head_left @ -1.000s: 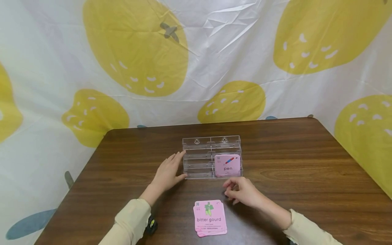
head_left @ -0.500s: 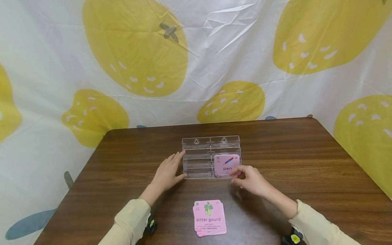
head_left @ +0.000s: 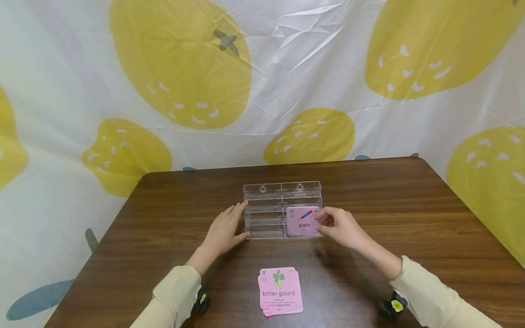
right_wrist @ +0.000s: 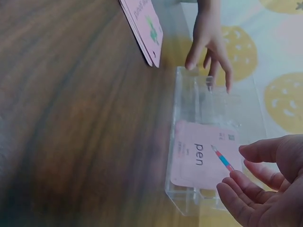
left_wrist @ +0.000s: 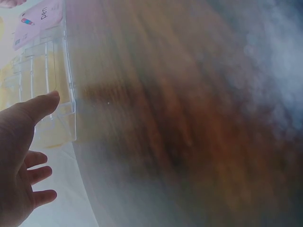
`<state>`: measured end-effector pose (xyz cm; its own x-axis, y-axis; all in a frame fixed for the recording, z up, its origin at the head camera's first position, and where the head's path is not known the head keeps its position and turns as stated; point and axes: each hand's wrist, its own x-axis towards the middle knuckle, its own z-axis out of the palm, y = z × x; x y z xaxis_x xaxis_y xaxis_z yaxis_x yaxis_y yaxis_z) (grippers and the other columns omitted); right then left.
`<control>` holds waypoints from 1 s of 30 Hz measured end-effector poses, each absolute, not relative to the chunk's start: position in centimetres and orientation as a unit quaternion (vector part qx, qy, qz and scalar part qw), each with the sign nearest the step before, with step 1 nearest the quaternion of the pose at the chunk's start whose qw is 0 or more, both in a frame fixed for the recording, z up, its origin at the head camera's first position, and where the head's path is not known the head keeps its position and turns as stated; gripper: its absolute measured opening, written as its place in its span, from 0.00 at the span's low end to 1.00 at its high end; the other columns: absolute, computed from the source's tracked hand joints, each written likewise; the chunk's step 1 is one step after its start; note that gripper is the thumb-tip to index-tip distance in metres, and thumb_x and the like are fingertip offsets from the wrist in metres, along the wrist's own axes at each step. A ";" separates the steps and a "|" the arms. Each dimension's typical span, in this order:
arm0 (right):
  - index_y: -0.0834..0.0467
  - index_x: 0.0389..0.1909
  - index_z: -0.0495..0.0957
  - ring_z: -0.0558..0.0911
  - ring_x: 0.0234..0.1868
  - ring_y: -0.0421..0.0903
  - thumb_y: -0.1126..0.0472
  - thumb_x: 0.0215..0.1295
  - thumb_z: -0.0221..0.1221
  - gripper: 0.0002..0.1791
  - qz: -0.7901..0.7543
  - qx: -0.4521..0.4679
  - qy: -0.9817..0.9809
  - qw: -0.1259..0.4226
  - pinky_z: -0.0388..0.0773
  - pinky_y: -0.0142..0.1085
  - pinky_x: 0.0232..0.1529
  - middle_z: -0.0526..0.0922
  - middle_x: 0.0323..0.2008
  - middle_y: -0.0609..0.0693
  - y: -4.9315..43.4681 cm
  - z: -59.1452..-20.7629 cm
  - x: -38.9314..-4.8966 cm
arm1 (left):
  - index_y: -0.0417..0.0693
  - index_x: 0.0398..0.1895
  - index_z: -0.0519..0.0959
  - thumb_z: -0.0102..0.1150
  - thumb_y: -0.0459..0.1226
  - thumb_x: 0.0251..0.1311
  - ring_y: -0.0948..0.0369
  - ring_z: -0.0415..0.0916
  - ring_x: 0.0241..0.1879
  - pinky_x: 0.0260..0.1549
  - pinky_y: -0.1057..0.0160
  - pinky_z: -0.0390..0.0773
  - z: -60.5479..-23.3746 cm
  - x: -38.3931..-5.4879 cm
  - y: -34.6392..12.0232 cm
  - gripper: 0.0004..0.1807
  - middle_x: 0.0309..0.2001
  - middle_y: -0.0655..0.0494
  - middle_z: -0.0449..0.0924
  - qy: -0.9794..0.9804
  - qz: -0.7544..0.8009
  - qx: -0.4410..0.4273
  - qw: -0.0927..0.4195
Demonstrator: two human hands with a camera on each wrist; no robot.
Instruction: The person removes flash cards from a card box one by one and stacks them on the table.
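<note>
A pink card reading "pen" (head_left: 304, 221) stands in the lower right pocket of a clear plastic tiered card rack (head_left: 264, 222). My right hand (head_left: 340, 227) is at the card's right edge, its fingers loosely bent and spread apart. In the right wrist view, the fingertips (right_wrist: 235, 178) overlap the card's upper edge. My left hand (head_left: 223, 230) is at the rack's left side, fingers extended, with thumb and fingertips right at its edge. In the left wrist view, the left thumb (left_wrist: 47, 101) lies over the rack's end.
Nearer the person lies a slightly uneven stack of pink cards (head_left: 280, 291), the top one reading "bitter gourd". Everything rests on a dark wooden table (head_left: 164, 196). Behind it hangs a white curtain (head_left: 254, 91) printed with yellow fruit.
My right hand has moved from the table in front of the rack up and right, to the pen card's right edge. The left hand, rack and stack have stayed in place.
</note>
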<state>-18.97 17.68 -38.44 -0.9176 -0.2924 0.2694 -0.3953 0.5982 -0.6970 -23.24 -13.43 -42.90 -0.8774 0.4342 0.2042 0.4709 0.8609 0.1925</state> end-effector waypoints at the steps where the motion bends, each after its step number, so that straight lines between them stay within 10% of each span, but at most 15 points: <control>1: 0.69 0.33 0.77 0.79 0.32 0.48 0.73 0.49 0.61 0.08 0.404 0.192 -0.892 0.064 0.78 0.43 0.36 0.81 0.30 0.59 17.7 -38.3 -19.1 | 0.51 0.70 0.50 0.64 0.48 0.50 0.47 0.58 0.63 0.60 0.46 0.59 -42.9 -23.2 -13.4 0.47 0.65 0.42 0.59 -0.962 -0.119 -0.234 0.076; 30: 0.66 0.32 0.79 0.76 0.26 0.45 0.71 0.46 0.65 0.10 0.386 0.156 -0.897 0.150 0.73 0.33 0.28 0.79 0.24 0.53 17.4 -40.2 -22.3 | 0.49 0.69 0.51 0.65 0.47 0.49 0.46 0.58 0.63 0.59 0.46 0.59 -42.9 -23.2 -13.4 0.47 0.64 0.40 0.59 -0.959 -0.130 -0.239 0.083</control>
